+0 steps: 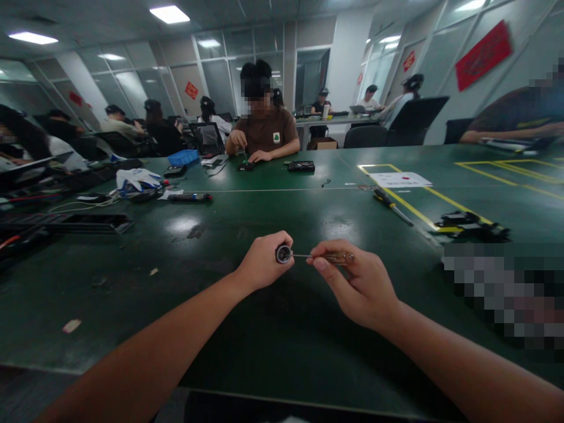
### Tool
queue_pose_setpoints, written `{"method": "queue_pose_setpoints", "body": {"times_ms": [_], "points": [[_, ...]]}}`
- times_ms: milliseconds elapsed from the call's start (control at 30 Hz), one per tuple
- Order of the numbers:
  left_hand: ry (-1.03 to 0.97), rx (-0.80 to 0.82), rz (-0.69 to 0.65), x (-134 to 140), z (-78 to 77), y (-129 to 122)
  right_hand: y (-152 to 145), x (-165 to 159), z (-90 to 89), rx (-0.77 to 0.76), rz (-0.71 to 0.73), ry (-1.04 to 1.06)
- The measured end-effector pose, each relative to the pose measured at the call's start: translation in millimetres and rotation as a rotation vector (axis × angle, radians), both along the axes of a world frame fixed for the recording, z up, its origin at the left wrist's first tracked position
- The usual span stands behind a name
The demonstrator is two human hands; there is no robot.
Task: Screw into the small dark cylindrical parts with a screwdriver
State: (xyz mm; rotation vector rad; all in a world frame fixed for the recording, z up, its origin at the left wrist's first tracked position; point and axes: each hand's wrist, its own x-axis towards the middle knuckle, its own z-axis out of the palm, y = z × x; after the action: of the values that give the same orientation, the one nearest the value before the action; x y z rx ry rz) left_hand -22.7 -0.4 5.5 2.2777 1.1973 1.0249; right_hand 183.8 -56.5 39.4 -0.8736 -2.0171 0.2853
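Observation:
My left hand is closed round a dark cylindrical part, whose round, metal-rimmed end faces me. Most of its body is hidden by the fingers. To the right, my right hand pinches a small screwdriver with a brownish handle. Its thin metal shaft points left and reaches the side of the cylindrical part; the very tip is hard to make out. Both hands are above the green table, near its front edge.
A yellow-black screwdriver and black parts lie to the right, beside a white sheet. At left are a black pen-like tool, white-blue gloves and long black housings. Across the table a person works on small parts.

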Motion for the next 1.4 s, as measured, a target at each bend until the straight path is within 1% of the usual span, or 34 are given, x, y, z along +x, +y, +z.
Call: {"method": "queue_pose_setpoints", "body": {"times_ms": [67,300,533,800,1033,1200,1400], "points": [[-0.002,0.007,0.002,-0.1,-0.2,0.1,0.5,0.8,0.2,0.007,-0.014,-0.001],[0.002,0.017,0.019,-0.8,-0.9,0.7,-0.2,-2.1,2.8,0.026,0.014,-0.074],[-0.011,0.012,0.010,0.0,0.2,0.5,-1.4,-2.9,2.6,0.032,0.006,-0.055],[-0.004,0.002,0.006,0.8,1.9,-0.1,-4.3,-4.5,1.9,0.021,0.045,-0.047],[0.002,0.011,0.010,0.7,1.7,-1.0,-4.3,-2.1,4.5,0.040,0.002,-0.015],[0.001,0.015,0.002,0.1,0.7,0.2,-2.8,-3.5,4.2,0.055,0.042,-0.066],[0.002,0.020,0.009,0.4,0.5,0.2,-3.9,-3.5,3.7,0.029,0.009,-0.043]]}}
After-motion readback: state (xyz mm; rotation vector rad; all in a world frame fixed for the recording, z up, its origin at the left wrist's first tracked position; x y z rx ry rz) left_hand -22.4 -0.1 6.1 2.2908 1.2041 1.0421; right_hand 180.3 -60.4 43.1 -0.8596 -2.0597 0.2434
